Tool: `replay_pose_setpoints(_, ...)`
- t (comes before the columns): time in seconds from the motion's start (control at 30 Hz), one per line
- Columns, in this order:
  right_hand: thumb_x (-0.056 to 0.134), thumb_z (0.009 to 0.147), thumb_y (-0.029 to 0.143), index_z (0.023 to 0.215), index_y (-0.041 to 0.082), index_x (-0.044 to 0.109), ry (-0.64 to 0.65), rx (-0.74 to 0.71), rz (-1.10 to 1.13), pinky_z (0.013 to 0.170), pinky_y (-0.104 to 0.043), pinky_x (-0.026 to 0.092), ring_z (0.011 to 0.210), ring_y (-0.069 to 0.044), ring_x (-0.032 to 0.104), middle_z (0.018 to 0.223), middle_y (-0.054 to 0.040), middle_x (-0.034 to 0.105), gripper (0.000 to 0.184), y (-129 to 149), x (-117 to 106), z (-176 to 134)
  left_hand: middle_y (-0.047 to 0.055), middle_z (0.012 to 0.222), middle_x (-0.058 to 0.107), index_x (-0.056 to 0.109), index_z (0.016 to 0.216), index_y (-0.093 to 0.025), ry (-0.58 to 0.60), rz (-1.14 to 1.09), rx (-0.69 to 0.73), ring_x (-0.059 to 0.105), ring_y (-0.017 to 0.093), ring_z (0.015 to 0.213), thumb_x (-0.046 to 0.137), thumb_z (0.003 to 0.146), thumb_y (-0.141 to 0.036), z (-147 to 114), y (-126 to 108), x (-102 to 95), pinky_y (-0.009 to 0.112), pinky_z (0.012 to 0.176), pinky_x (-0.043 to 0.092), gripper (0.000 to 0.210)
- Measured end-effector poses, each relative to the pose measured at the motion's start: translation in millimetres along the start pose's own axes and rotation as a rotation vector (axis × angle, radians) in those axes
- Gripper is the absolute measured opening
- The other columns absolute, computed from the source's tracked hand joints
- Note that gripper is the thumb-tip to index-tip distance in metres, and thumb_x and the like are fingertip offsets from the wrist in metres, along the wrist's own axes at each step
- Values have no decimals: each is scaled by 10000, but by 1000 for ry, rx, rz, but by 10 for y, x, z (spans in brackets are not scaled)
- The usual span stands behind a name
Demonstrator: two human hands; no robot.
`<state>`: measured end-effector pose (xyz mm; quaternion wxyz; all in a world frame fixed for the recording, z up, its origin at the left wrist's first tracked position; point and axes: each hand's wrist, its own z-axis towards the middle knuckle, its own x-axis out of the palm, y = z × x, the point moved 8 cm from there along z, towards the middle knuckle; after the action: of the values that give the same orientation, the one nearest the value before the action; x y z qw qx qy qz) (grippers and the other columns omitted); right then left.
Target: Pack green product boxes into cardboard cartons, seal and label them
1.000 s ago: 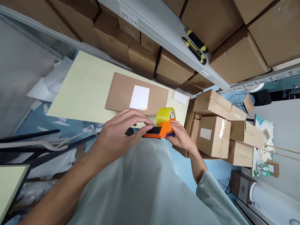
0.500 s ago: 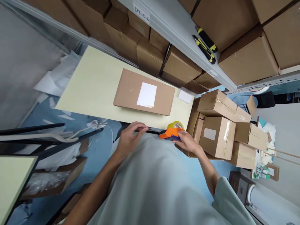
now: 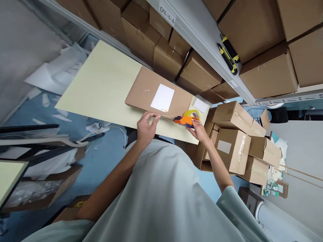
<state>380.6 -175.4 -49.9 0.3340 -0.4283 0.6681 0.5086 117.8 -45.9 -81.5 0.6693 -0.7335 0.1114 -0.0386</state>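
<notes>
My right hand (image 3: 198, 130) is closed around the handle of an orange and blue tape dispenser (image 3: 186, 121), which carries a roll of yellow tape (image 3: 193, 114). My left hand (image 3: 147, 126) pinches the end of a thin strip of clear-looking tape (image 3: 168, 117) that runs across to the dispenser. Both hands are at the near long side of a closed brown cardboard box (image 3: 143, 82). A white label (image 3: 163, 97) lies on the box's upper face. Whether the strip touches the box, I cannot tell.
The box rests on a pale yellow table (image 3: 101, 80), beside a white pad (image 3: 200, 106). Behind is a shelf rail (image 3: 186, 27) bearing two utility knives (image 3: 228, 55) and cardboard boxes. More boxes (image 3: 228, 148) are stacked at the right. White scraps lie on the blue floor at left.
Both hands have moved forward from my body to the box's near side, the dispenser going with my right hand. The view has shifted slightly.
</notes>
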Motion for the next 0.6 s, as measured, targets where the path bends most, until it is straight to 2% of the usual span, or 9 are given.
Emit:
replay_pose_setpoints(0.1, 639, 1143, 494, 1204, 189, 708, -5, -19, 4, 1228, -581, 505, 1197, -366, 733, 1139, -179, 796, 318, 146, 84, 300, 81, 1064, 724, 674, 1000, -233, -42, -62, -12, 734, 255, 1086, 703, 972, -503, 278, 87, -160, 438, 1084, 626, 273)
replay_pose_setpoints(0.2, 640, 1145, 488, 1230, 176, 703, -63, -40, -11, 1224, -563, 506, 1182, -360, 729, 1159, -189, 790, 330, 349, 69, 530, 81, 1083, 731, 676, 996, -238, -77, -43, 27, 726, 253, 1095, 726, 975, -491, 538, 34, -415, 436, 1095, 622, 259)
replay_pose_setpoints(0.27, 634, 1145, 493, 1252, 180, 700, -102, -67, -21, 1235, -572, 500, 1191, -360, 723, 1179, -187, 787, 337, 445, 15, 525, 73, 1081, 733, 683, 990, -248, -85, 6, 80, 721, 258, 1103, 728, 982, -486, 555, -65, -563, 445, 1108, 611, 242)
replay_pose_setpoints(0.33, 629, 1145, 482, 1261, 190, 701, -109, -93, -35, 1250, -584, 493, 1188, -355, 723, 1173, -177, 786, 322, 469, -13, 362, 62, 1056, 737, 692, 974, -256, -66, 68, 112, 719, 263, 1101, 721, 985, -486, 408, -120, -620, 457, 1121, 595, 233)
replay_pose_setpoints(0.4, 637, 1138, 453, 1262, 199, 706, -83, -97, -57, 1258, -594, 496, 1175, -349, 731, 1151, -165, 788, 291, 413, 33, 97, 57, 1024, 745, 697, 953, -256, -22, 105, 93, 719, 263, 1081, 702, 988, -490, 166, -58, -563, 456, 1115, 586, 237)
replay_pose_setpoints(0.5, 688, 1110, 412, 1210, 189, 717, 2, -29, -91, 1213, -598, 547, 1150, -352, 753, 1110, -161, 796, 246, 241, 273, -264, 65, 1019, 760, 688, 941, -251, 59, 79, -19, 723, 257, 1051, 662, 981, -474, -134, 248, -322, 437, 1073, 593, 228)
replay_pose_setpoints(0.6, 725, 1091, 378, 1200, 172, 717, 106, 72, -105, 1161, -564, 595, 1164, -358, 772, 1138, -177, 812, 234, 88, 626, -371, 69, 1031, 763, 669, 941, -256, 105, 26, -119, 723, 255, 1057, 647, 963, -454, -157, 626, -74, 424, 1074, 586, 201)
